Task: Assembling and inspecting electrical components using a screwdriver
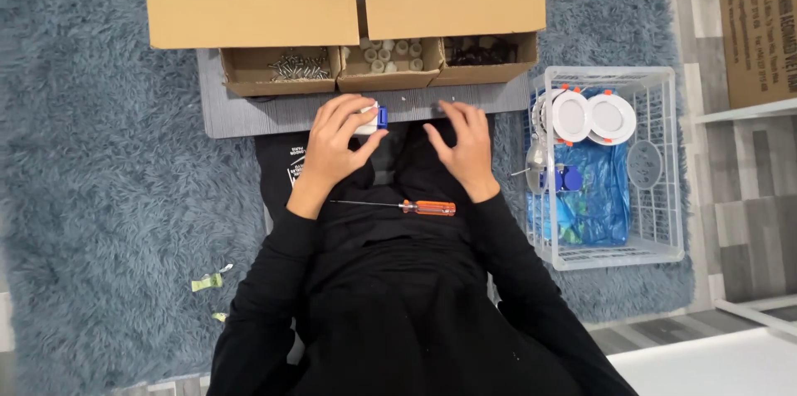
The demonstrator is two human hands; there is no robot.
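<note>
Head view: the left hand (336, 143) has its fingers clamped on a small white and blue part (371, 118) at the middle of the frame, over the near edge of the grey bench (249, 114). Right hand (462, 145) rests just beside it, fingers spread and holding nothing. A screwdriver (415, 207) (orange handle) lies across the lap below both hands.
</note>
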